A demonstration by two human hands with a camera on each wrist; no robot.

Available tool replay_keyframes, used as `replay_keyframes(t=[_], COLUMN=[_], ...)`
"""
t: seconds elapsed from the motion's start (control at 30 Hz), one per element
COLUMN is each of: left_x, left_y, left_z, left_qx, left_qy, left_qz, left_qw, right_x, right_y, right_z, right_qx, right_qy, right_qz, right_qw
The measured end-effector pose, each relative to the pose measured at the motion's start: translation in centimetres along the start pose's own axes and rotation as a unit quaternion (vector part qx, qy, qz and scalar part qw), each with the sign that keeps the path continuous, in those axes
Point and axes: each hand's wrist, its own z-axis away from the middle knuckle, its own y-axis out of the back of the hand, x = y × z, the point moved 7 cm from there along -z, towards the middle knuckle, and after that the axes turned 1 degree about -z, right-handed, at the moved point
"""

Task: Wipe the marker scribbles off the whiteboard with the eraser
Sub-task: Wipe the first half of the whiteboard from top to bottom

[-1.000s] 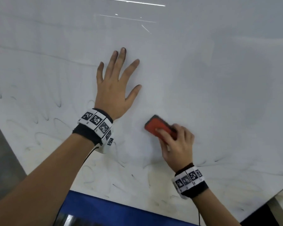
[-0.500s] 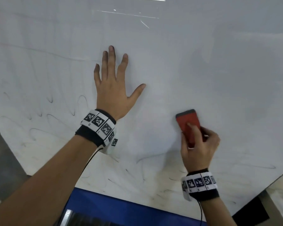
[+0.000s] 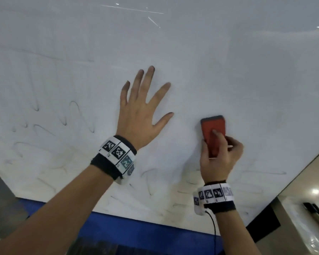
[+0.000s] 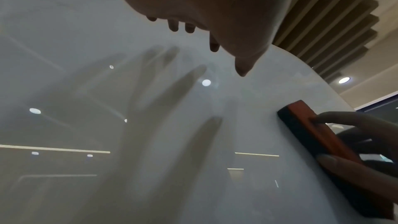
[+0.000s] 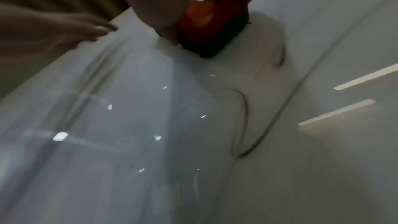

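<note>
A large whiteboard (image 3: 228,70) fills the head view, with faint dark marker scribbles (image 3: 75,115) on its left part and along its lower edge. My right hand (image 3: 218,155) grips a red eraser (image 3: 212,131) with a dark felt face and holds it flat against the board. In the left wrist view the eraser (image 4: 312,130) sits at the right with fingers (image 4: 344,120) on it. My left hand (image 3: 140,109) lies flat on the board with fingers spread, just left of the eraser. The right wrist view is blurred and shows the eraser (image 5: 206,21) on the board.
A blue band (image 3: 136,230) runs under the whiteboard's lower edge. At the lower right, past the board's edge, lies a glossy surface (image 3: 306,208) with two dark, pen-like objects (image 3: 313,212) on it. Loops of scribble (image 5: 243,108) show near the eraser in the right wrist view.
The eraser in my right hand has swept from near my left wrist out to the right and stands more upright. My left hand stays flat on the board, with its fingers spread wider.
</note>
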Motion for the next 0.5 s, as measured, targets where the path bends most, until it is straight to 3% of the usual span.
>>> replay_keyframes(t=[0.07, 0.13, 0.2, 0.27, 0.33, 0.4, 0.5], left_x=[1.1, 1.6, 1.4, 0.9, 0.5, 0.8, 2.4], left_y=[-0.9, -1.9, -2.6, -2.8, -3.1, -3.6, -4.5], left_z=[0.6, 1.0, 1.2, 1.2, 1.3, 1.5, 1.6], left_qx=[-0.016, -0.036, -0.041, -0.025, -0.007, 0.006, 0.01], left_qy=[-0.005, -0.011, -0.008, -0.013, -0.009, 0.013, 0.074], left_qz=[0.005, -0.002, -0.029, -0.053, -0.049, -0.027, 0.002], left_qw=[1.0, 0.999, 0.999, 0.998, 0.999, 1.0, 0.997], right_x=[0.4, -1.5, -2.5, -0.4, 3.5, 9.3, 13.6], right_y=[-1.0, -4.2, -6.4, -5.4, -1.9, 3.5, 7.6], right_z=[2.3, 7.1, 11.9, 11.6, 8.4, 5.2, 4.0], right_qx=[0.026, -0.085, -0.209, -0.23, -0.184, -0.069, 0.078], right_qy=[-0.046, 0.058, 0.207, 0.244, 0.165, -0.002, -0.188], right_qz=[0.002, 0.025, 0.065, 0.083, 0.072, 0.068, 0.032], right_qw=[0.999, 0.994, 0.954, 0.939, 0.966, 0.995, 0.978])
